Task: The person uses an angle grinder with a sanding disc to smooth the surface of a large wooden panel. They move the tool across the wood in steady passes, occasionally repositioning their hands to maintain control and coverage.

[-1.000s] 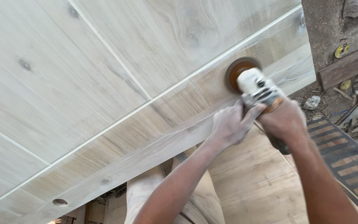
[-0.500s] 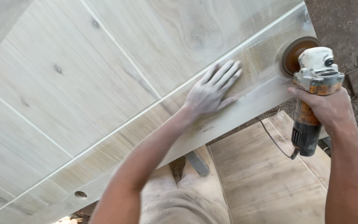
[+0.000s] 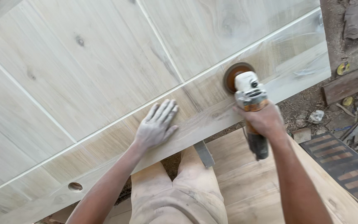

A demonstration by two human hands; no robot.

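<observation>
Angle grinder (image 3: 250,97) with a round brown sanding disc (image 3: 233,76) sits near the lower right edge of a large pale wooden door panel (image 3: 104,62), its disc laid against the wood on the broad border strip just below a thin raised moulding line (image 3: 195,79). The right hand (image 3: 264,120) is closed firmly round the grinder's slim body, just behind the light-coloured head, with the dark rear end of the tool (image 3: 260,146) jutting out past the wrist. The left hand (image 3: 156,126) lies open and flat on the panel, fingers spread, palm down on the same border strip, well to the left of the disc; it holds nothing. Both hands and forearms are coated in fine pale dust. The grinder looks like a compact, rigid and fairly weighty tool, likely to pull sideways when spinning, so the narrow body is the sensible place to grip it, with fingers kept clear of the disc. The panel looks stiff and heavy, smooth and dusty, so probably a little slippery under a palm. A round hole (image 3: 75,186) shows in the panel's border toward the lower left. Below the panel's edge are the person's dusty shorts (image 3: 175,199), more wooden boards (image 3: 245,182), and scrap and debris on the ground (image 3: 353,112) to the right.
</observation>
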